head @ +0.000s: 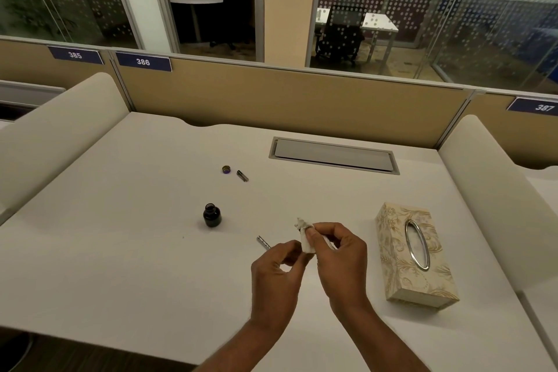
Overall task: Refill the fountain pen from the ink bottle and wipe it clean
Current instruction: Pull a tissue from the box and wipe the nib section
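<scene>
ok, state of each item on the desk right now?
ink bottle: upright, uncapped
bottle cap: off, on desk
pen cap: off, lying flat
pen: held in left hand
tissue: crumpled, pinched by right hand
tissue box: flat on desk

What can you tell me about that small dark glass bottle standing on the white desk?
The small dark glass ink bottle stands upright on the white desk, left of the hands and touched by neither. It has a squat rounded body, a short neck and an open mouth. Its glass looks nearly black, so the ink level cannot be read. A small round cap, probably its own, lies further back on the desk beside a short dark metal pen piece.
</scene>
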